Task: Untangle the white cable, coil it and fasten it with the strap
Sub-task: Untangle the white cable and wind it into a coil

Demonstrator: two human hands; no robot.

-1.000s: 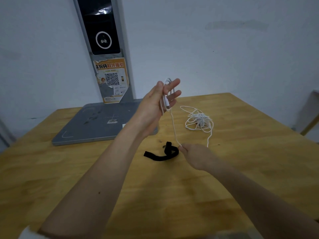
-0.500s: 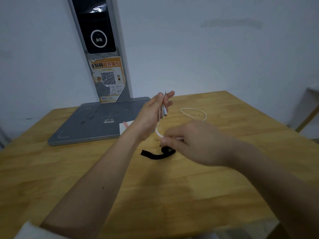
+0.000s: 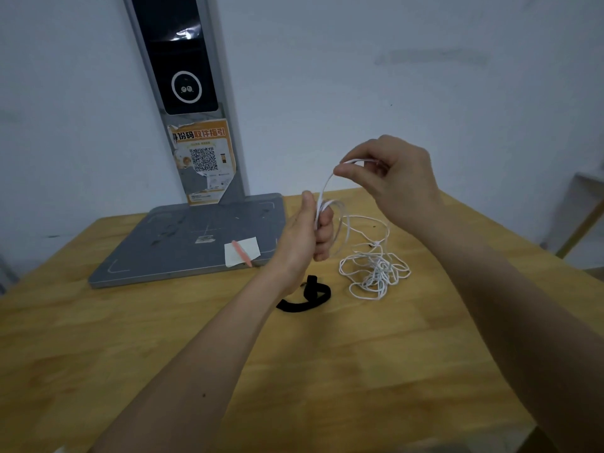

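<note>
The white cable (image 3: 376, 271) lies mostly as a tangled heap on the wooden table (image 3: 327, 371), to the right of my hands. My left hand (image 3: 305, 232) is raised above the table and closed around a few loops of the cable. My right hand (image 3: 389, 173) is higher and further right, pinching a strand between thumb and forefinger; the strand arcs down to the left hand. A loose length runs from the loops down to the heap. The black strap (image 3: 305, 297) lies curled on the table just below my left wrist.
A grey flat base plate (image 3: 183, 243) with an upright post (image 3: 189, 93) stands at the table's back left, against the white wall. A white paper slip with a pink stick (image 3: 242, 251) rests on the plate's front right corner. The table's right edge is near a pale object (image 3: 585, 210).
My right hand rose from table height to above the left hand, carrying a strand up and over. The left hand's fingers closed around the loops.
</note>
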